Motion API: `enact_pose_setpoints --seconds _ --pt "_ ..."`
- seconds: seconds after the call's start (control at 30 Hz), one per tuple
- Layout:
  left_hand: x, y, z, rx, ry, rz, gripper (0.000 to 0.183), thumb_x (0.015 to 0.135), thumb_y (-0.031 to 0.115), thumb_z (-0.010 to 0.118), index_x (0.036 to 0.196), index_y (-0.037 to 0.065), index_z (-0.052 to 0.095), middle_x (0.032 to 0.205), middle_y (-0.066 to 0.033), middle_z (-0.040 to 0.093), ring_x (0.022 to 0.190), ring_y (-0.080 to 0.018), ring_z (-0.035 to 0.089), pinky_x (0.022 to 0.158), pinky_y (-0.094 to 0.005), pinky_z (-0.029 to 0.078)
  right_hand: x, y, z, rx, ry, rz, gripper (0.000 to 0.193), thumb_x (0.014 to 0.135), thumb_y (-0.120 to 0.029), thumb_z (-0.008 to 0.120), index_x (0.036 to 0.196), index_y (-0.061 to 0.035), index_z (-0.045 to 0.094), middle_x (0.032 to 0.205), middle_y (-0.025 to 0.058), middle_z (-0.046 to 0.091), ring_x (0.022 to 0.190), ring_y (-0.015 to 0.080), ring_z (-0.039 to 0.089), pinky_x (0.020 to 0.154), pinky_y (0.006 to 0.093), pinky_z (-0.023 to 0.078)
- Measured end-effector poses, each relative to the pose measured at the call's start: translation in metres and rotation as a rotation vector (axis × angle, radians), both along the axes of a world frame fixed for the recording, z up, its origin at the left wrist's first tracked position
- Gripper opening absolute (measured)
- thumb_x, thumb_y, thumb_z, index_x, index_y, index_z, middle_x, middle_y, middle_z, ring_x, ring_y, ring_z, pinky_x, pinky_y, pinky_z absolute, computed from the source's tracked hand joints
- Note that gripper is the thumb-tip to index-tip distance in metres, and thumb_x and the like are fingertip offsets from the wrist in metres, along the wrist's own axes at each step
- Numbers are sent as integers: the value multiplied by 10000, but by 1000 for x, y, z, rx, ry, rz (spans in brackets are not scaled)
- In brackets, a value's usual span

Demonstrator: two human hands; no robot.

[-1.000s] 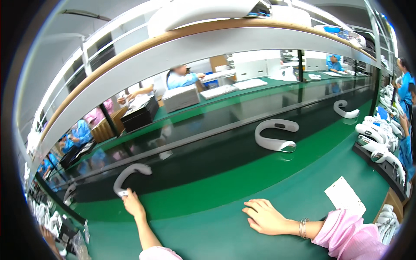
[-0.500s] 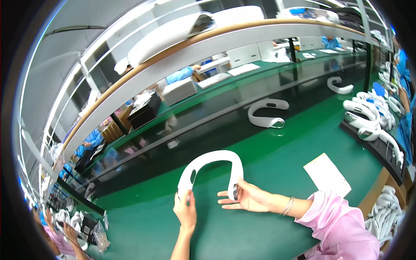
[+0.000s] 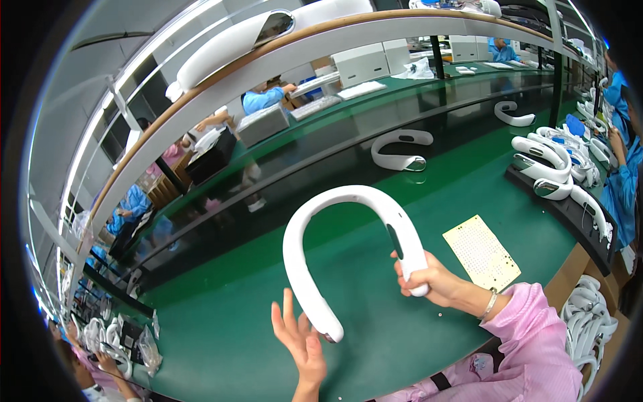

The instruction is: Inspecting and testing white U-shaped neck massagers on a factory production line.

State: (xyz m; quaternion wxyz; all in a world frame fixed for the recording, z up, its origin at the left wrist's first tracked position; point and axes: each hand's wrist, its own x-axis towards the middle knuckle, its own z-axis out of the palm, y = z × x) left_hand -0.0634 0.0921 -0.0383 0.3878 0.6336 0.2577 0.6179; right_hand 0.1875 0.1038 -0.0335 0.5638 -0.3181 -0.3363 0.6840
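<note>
A white U-shaped neckband device [image 3: 343, 194], which looks like a neck fan, is held up over the green table with its curve pointing away from me. My right hand [image 3: 429, 278] is wrapped round its right end, just below a dark oval slot. Near the tip of the other end, my left hand [image 3: 299, 342] is open with its fingers spread; whether a finger touches the device I cannot tell. To the right on the table lies a yellow-edged sheet [image 3: 481, 253] with rows of small marks.
Farther off, a neckband [image 3: 402, 151] and a smaller-looking one [image 3: 514, 115] lie on the dark strip. More neckbands fill a black tray [image 3: 559, 214] at right and a cardboard box [image 3: 589, 308] below it. A shelf rail [image 3: 335, 33] crosses above. Co-workers in blue sit around.
The neckband has been turned over, so its dark slot is now on the right. My left hand has let go and spread its fingers; my right hand now grips the right end.
</note>
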Motion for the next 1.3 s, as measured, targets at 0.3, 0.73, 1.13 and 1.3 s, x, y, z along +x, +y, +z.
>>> enact_pose_setpoints --seconds 0.3,0.73,1.13,1.3 --pt "28 -33 28 -497 -385 -426 586 911 397 480 1253 -60 348 1133 -235 536 821 -319 613 696 -409 521 14 -21 -22 -45 259 286 706 515 28 519 1211 19 401 844 105 526 694 185 539 615 302 447" --pt "35 -36 16 -58 232 404 492 964 275 348 1365 -7 298 1211 -170 456 1144 -242 455 994 -394 361 10 -26 -24 116 -332 -238 433 759 -155 695 1103 -12 474 854 54 537 760 116 535 661 244 435" --pt "48 -38 23 -342 -475 -221 444 940 326 327 1218 -18 359 1021 -165 527 816 -263 593 711 -400 509 -57 -78 5 1119 -1129 -274 695 666 -266 755 1256 -11 492 1031 117 493 899 278 494 777 388 425" --pt "34 -41 22 -569 -627 -160 481 924 416 285 1051 -6 478 652 -125 540 464 -250 564 406 -358 480 -43 -69 7 1007 -1131 -345 451 741 -98 660 1164 -8 531 1150 151 492 1021 301 491 860 384 416"
